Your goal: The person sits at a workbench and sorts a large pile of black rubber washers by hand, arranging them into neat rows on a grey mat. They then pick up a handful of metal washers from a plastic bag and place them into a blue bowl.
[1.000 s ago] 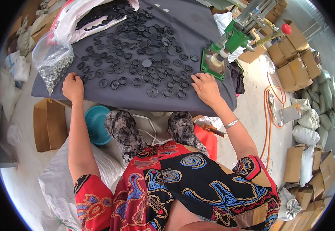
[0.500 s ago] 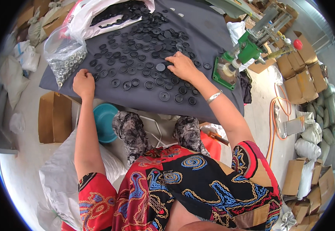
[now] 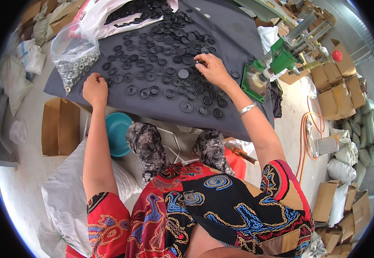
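Observation:
Many black round rubber-like discs [image 3: 169,93] with raised rims lie spread over a dark cloth on the table [image 3: 122,105]. Among them my right hand [image 3: 213,70] hovers with thumb and fingers pinched together. A small dark edge shows at its fingertips, apparently one black disc [image 3: 197,63]. Just below that hand lies a flat grey-black disc [image 3: 183,74]. My left hand [image 3: 95,89] rests curled at the table's left front edge, close to a few discs; whatever its fingers hold, if anything, is hidden. Beside it stands a clear plastic bag [image 3: 76,60] of small metal rings.
A white sack [image 3: 101,30] spills more black discs at the back left. On the table's right edge stands a green hand press [image 3: 256,79] with a red knob. Under the table are a teal basin [image 3: 118,135] and a cardboard box [image 3: 61,127].
My right hand has drawn its fingers into a pinch and lifted slightly, shifting to the right. The left hand stays at the table edge. The whole view has shifted a little.

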A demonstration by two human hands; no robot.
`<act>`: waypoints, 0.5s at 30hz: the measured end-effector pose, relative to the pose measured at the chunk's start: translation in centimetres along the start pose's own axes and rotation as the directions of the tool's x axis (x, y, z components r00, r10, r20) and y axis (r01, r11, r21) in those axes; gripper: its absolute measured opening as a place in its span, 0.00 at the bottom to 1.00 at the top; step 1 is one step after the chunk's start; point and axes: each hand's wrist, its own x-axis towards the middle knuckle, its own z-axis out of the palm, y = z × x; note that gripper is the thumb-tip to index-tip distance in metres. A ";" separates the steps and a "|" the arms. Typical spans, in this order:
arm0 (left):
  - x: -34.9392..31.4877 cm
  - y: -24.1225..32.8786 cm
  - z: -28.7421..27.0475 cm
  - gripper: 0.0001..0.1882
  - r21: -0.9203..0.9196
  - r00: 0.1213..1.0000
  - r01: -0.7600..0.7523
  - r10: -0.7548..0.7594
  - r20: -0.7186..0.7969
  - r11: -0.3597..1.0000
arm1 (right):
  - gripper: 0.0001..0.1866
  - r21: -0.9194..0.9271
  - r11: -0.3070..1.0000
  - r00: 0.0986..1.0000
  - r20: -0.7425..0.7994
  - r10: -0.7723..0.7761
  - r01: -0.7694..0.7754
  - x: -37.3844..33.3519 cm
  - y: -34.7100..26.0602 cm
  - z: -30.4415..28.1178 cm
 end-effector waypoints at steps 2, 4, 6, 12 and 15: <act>0.0 0.0 0.1 0.08 0.001 1.000 -0.001 0.001 -0.005 1.000 | 0.13 0.044 0.998 0.999 -0.013 -0.036 0.037 0.8 -0.4 0.8; 0.1 -0.3 0.3 0.09 0.006 1.000 -0.010 0.010 -0.017 1.000 | 0.12 0.001 0.997 0.997 0.002 -0.078 0.078 1.5 -1.3 1.5; 0.0 -0.3 0.2 0.09 0.022 1.000 -0.009 0.010 -0.020 1.000 | 0.11 0.019 0.997 0.996 -0.033 -0.078 0.079 2.1 -2.3 2.3; 0.0 -0.1 0.1 0.08 0.018 1.000 -0.012 0.012 -0.019 1.000 | 0.10 -0.113 0.985 0.990 0.071 -0.123 0.131 3.6 -1.5 4.6; -0.1 -0.1 -0.1 0.08 0.010 0.999 -0.024 0.024 -0.024 1.000 | 0.12 -0.344 0.920 0.982 0.061 -0.176 0.187 2.5 -1.2 5.0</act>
